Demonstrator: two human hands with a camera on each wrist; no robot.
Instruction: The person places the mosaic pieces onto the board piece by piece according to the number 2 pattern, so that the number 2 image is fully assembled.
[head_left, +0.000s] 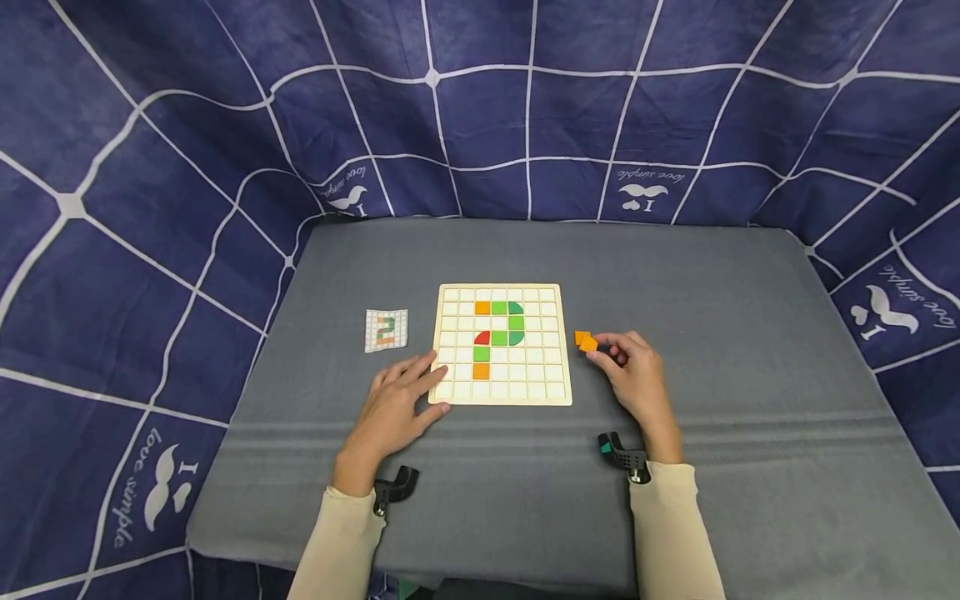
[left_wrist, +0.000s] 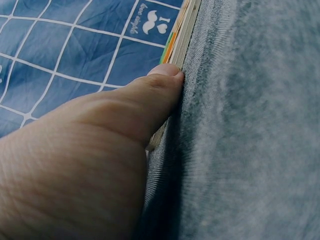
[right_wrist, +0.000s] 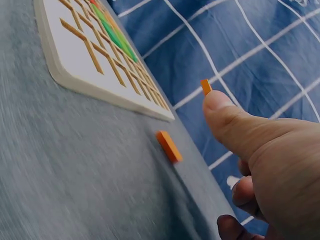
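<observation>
My right hand (head_left: 637, 379) pinches a small orange square tile (head_left: 589, 344) between thumb and fingertips, just right of the board. In the right wrist view that tile (right_wrist: 205, 87) shows above the thumb tip, raised off the table. A second orange tile (head_left: 580, 336) lies on the cloth beside the board's right edge. The wooden grid board (head_left: 531, 390) carries a curving line of orange, green and red tiles, some with rounded corners. With fingers spread, my left hand (head_left: 393, 408) rests at the board's lower left corner, its thumb (left_wrist: 157, 87) touching the front edge.
A small printed pattern card (head_left: 386, 331) lies left of the board, beyond the left hand. Grey cloth (head_left: 720, 333) covers the table. Blue checked curtains (head_left: 570, 117) hang behind and at both sides. Each wrist bears a black camera mount (head_left: 622, 456).
</observation>
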